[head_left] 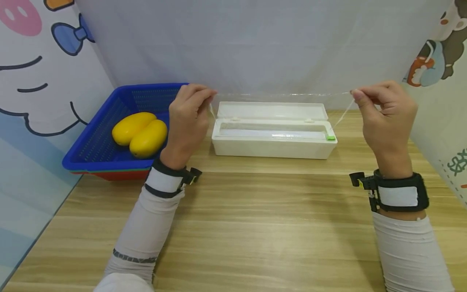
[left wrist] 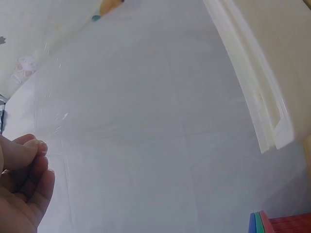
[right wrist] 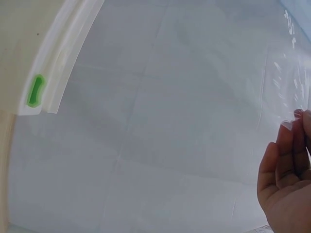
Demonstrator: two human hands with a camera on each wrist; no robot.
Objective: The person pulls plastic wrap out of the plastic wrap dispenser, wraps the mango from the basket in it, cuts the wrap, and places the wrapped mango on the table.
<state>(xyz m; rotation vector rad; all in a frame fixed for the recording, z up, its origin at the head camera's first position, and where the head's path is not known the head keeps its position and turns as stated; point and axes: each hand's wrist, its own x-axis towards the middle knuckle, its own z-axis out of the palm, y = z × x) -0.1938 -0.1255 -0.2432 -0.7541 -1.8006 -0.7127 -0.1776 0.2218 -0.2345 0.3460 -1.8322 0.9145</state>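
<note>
Beyond white sleeves [head_left: 153, 221], left hand [head_left: 190, 119], overlapping basket [head_left: 109, 165], and right hand [head_left: 389, 117] are pinching film [head_left: 292, 94]; only head view is showing yellow fruits [head_left: 147, 138].

Left arm: white-sleeved left forearm [head_left: 140, 233] extends forward, slanting up and to the right in the head view. Right arm: white-sleeved right forearm [head_left: 410, 249] extends forward, slanting up and to the left. Left grip [head_left: 189, 119] and right grip [head_left: 388, 115]: raised to about equal level, well apart, fingertips directed toward each other. On each, thumb and forefinger pinch; the remaining fingers bend inward.
</note>
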